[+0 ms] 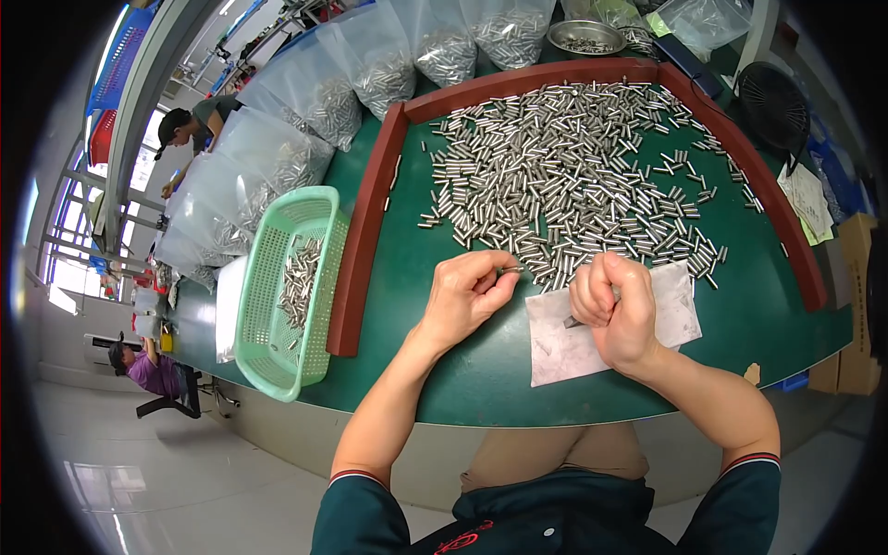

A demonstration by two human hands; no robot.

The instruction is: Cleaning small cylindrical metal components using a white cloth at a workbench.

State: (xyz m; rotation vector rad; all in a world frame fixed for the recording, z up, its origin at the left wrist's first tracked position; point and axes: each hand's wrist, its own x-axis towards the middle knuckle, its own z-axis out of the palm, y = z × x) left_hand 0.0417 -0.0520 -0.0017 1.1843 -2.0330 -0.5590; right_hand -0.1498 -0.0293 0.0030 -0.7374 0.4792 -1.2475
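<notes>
A wide pile of short, shiny metal pins [573, 166] covers the green table in front of me. At its near edge my left hand [467, 291] is closed, with a metal pin [509, 270] pinched between thumb and fingertips. My right hand [618, 310] is curled into a fist above a smudged white cloth [555, 356]. A small grey end [572, 322] shows under that fist, but most of what it holds is hidden.
Dark red wooden rails [368, 240] border the pile. Left of them stands a green plastic basket [248, 324] with more pins. Clear bags of pins [379, 69], a metal bowl [586, 37] and a black fan [772, 106] line the back. Two people are at the far left.
</notes>
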